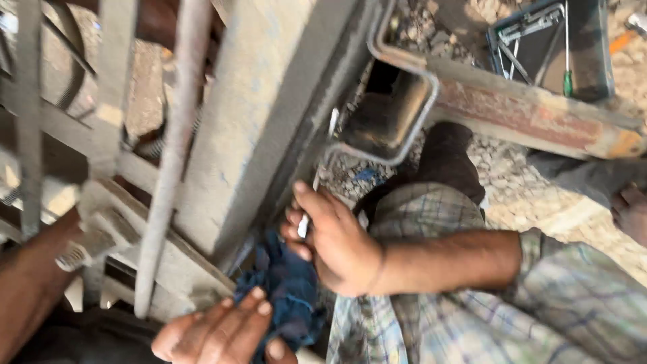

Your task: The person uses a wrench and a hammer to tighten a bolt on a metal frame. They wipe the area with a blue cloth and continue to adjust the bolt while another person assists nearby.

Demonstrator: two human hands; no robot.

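Harsh daylight upper right, deep shade lower left; motion blur throughout.

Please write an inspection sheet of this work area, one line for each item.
Surface: gravel ground under a grey metal frame.
Job's things: slim whitish tool in the right hand; dark blue cloth below it.
Clutter: open dark toolbox with a green-handled screwdriver; rusty metal beam.
Hands: right hand closed on the slim tool; left hand resting on the blue cloth, fingers extended.
Cables: nothing seen.
Surroundings: metal bars at left; checked fabric below the right arm; the picture is blurred.
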